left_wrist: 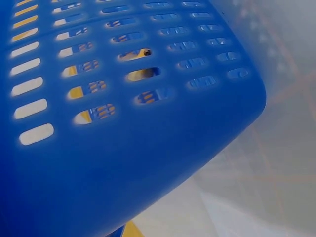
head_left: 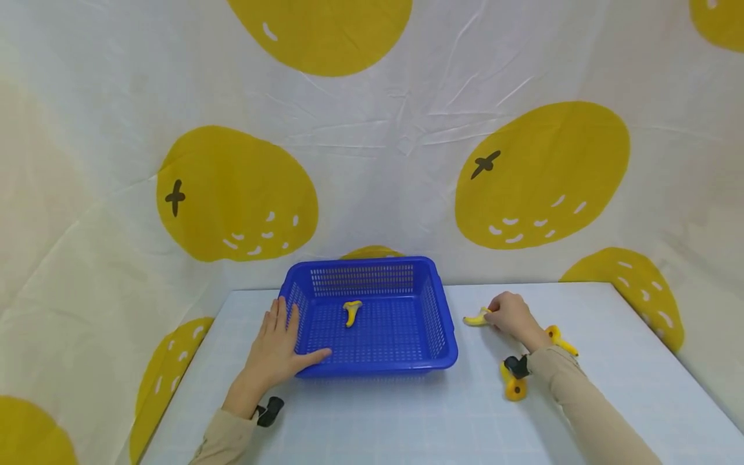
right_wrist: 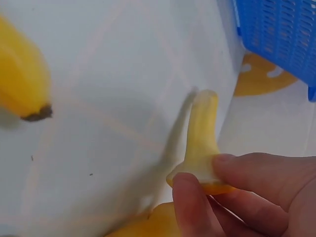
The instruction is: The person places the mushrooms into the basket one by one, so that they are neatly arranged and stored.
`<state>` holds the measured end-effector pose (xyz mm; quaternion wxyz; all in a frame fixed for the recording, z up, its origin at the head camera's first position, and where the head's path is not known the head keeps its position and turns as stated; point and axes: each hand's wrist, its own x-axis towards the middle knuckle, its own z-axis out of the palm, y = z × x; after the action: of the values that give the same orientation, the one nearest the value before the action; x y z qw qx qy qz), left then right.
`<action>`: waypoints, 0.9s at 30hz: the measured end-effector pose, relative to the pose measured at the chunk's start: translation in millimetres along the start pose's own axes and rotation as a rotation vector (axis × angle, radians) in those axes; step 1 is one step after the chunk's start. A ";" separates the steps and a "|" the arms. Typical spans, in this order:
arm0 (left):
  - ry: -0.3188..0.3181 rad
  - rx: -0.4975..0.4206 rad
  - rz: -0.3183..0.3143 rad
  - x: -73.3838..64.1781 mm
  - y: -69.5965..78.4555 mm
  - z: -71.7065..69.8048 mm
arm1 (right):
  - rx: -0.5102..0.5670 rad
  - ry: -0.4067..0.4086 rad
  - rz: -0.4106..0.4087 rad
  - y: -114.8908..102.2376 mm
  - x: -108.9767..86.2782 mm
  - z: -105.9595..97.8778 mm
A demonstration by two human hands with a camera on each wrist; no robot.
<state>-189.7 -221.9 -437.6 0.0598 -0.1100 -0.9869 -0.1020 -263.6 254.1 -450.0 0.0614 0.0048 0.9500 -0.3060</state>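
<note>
A blue plastic basket (head_left: 372,371) stands on the table near the back. My left hand (head_left: 276,352) lies on its left end with straight fingers, the thumb reaching over the front rim. In the left wrist view the slotted side of the basket (left_wrist: 133,153) fills most of the picture. On the basket floor lies a small yellow trumpet-shaped piece (head_left: 351,312). Right of the basket, my right hand (head_left: 513,316) pinches a similar yellow piece (right_wrist: 200,133) between thumb and fingers by its flared end. Its narrow stem points away from the fingers.
Beside my right forearm lie more yellow pieces: one with a dark spot (head_left: 515,389) in front of the wrist, another (head_left: 558,339) behind it. A yellow piece with a dark tip (right_wrist: 24,74) shows in the right wrist view. A fruit-printed cloth (head_left: 378,194) hangs behind the table.
</note>
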 end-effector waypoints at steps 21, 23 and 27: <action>-0.005 -0.012 -0.002 0.6 1.7 -1.9 | 0.085 0.021 -0.036 -28.0 3.6 -27.1; -0.005 -0.009 -0.003 0.7 1.8 -1.5 | 0.087 0.030 -0.057 -32.6 4.8 -32.0; -0.005 -0.008 -0.007 0.1 1.0 -0.8 | 0.083 0.051 -0.101 -42.1 7.7 -39.8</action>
<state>-189.5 -221.1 -436.6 0.0566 -0.1069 -0.9870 -0.1060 -277.7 242.8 -394.4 0.0215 -0.0330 0.9368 -0.3475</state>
